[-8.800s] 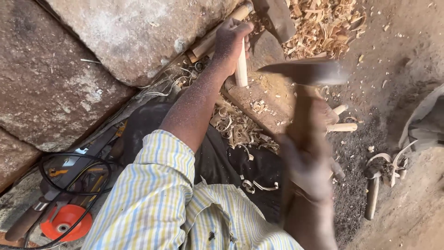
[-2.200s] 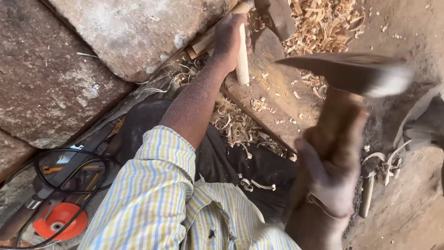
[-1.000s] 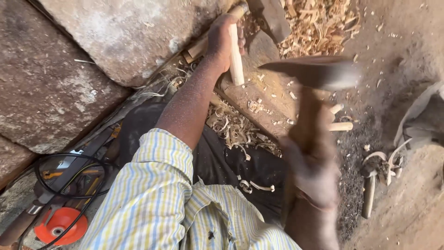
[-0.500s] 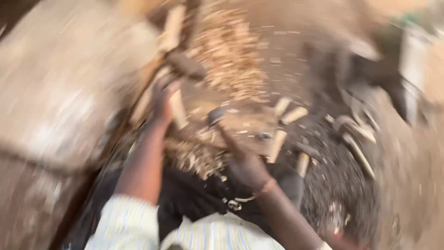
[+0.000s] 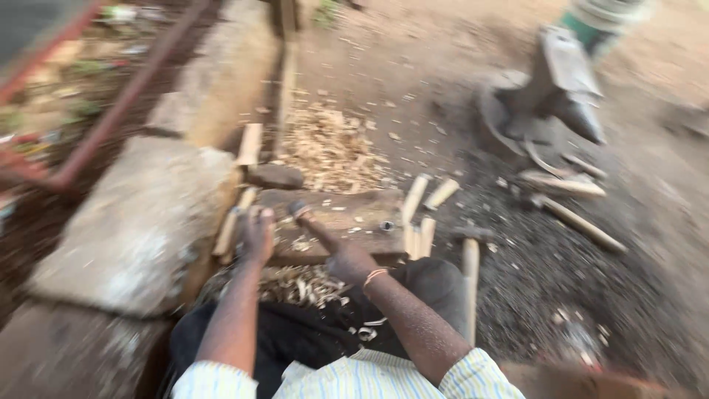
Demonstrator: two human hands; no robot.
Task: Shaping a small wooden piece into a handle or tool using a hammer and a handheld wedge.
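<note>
My right hand (image 5: 348,260) is closed around the wooden handle of a hatchet-like tool (image 5: 304,216), whose dark head rests on top of a worn wooden block (image 5: 347,219). At the block's left end lies my left hand (image 5: 258,235), right beside pale wooden sticks (image 5: 230,229). Blur hides whether it grips one. Both forearms reach forward from striped sleeves over my dark-clad lap.
A flat stone slab (image 5: 140,222) lies at the left. Cut pale sticks (image 5: 425,214) and a long-handled tool (image 5: 470,273) lie right of the block. Wood shavings (image 5: 331,148) are piled beyond it. An anvil (image 5: 561,81) stands at the far right and a rusty pipe (image 5: 125,96) at the far left.
The view has swung up and away from the stones. My right hand has come down from its raised position, and the tool's head now rests on the block.
</note>
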